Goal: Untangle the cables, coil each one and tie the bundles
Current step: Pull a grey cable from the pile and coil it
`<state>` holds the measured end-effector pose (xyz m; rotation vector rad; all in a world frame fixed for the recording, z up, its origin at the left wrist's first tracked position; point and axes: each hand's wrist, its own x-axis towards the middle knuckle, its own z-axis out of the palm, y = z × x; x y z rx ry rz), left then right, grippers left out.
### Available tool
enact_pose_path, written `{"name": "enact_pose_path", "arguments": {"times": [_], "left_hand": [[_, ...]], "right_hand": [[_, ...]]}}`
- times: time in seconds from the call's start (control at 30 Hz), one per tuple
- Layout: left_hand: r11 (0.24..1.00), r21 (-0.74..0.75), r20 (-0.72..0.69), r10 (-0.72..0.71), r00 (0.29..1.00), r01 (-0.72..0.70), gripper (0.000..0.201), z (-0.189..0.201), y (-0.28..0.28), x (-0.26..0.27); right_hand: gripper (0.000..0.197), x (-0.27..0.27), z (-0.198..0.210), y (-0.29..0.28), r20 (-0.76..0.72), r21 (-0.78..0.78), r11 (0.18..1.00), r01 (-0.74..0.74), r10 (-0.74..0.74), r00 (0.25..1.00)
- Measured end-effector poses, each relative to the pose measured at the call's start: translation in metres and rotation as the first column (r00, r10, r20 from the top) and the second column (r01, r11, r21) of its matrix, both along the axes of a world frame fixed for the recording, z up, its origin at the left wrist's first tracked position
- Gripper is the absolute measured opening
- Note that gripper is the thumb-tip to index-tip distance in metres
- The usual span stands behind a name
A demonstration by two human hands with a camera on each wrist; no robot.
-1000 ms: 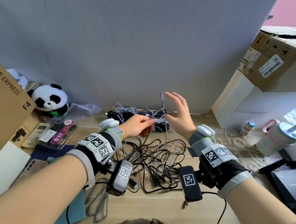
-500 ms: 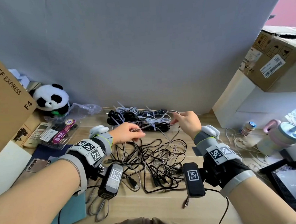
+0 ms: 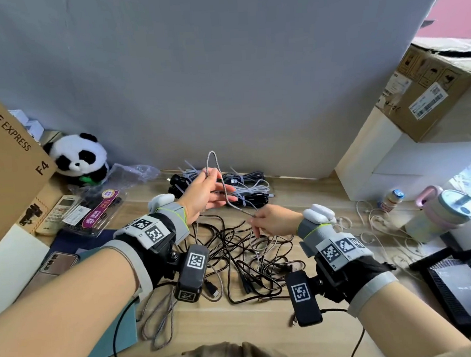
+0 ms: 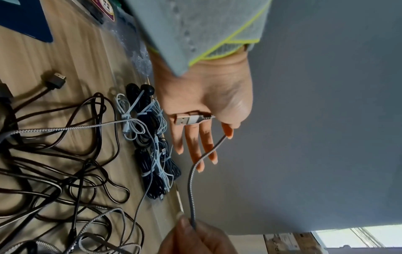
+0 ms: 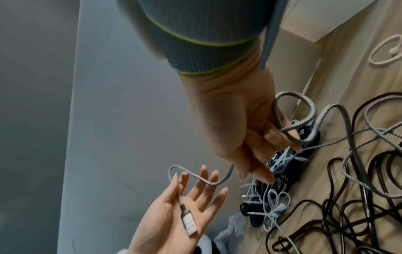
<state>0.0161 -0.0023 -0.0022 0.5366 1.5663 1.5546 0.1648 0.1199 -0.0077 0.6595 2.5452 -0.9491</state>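
The left hand (image 3: 205, 192) was raised, palm up, fingers straight, the braided cable (image 3: 230, 197) looped over them with its USB plug (image 5: 188, 223) on the palm. The right hand (image 3: 274, 221), lower and nearer, pinched the cable. Below, on the wooden floor (image 3: 236, 328) before a grey wall (image 3: 224, 83), lay tangled black cables (image 3: 249, 262).

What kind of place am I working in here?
Probably a home or small-office storage corner, not a workshop: shipping cartons stacked by the wall, a panda plush and a remote control on the wooden surface.

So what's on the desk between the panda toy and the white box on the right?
In the head view, the tied cable bundles lie against the wall between the panda and the white box.
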Motion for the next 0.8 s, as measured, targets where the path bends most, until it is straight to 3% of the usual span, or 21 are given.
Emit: {"name": "enact_pose_path", "arguments": {"times": [0.1,0.2,0.33,0.4,0.53,0.67,0.8], "left_hand": [[0.999,-0.017,0.01,-0.041,0.999,0.041,0.02,-0.002,0.003,0.01],[0.992,-0.076,-0.068,-0.107,0.992,0.101,0.016,-0.006,0.004,0.013],[0.97,-0.182,-0.125,-0.184,0.975,0.159,0.03,-0.004,-0.001,0.011],[0.963,-0.205,-0.148,-0.205,0.967,0.173,0.031,-0.003,-0.003,0.01],[0.941,-0.225,-0.149,-0.291,0.945,0.254,0.031,-0.002,-0.003,0.012],[0.903,-0.279,-0.159,-0.38,0.911,0.328,0.026,0.001,-0.003,0.019],[0.852,-0.414,-0.384,-0.483,0.787,0.32,0.015,0.001,0.0,0.027]], "right_hand": [[0.042,-0.004,0.001,-0.009,0.009,-0.007,0.998,-0.068,0.068,0.998],[0.041,-0.008,0.002,-0.01,-0.03,0.031,0.998,-0.061,0.062,0.998],[0.034,-0.006,0.005,0.004,-0.101,0.158,0.987,0.018,-0.002,0.995],[0.027,-0.004,0.006,0.012,-0.194,0.136,0.986,0.094,-0.066,0.979],[0.018,-0.004,0.004,0.019,-0.372,-0.133,0.958,0.254,-0.286,0.883],[0.018,-0.007,0.003,0.017,-0.399,-0.388,0.865,0.318,-0.469,0.788],[0.016,-0.012,0.003,0.011,-0.41,-0.5,0.796,0.342,-0.565,0.716]]}}
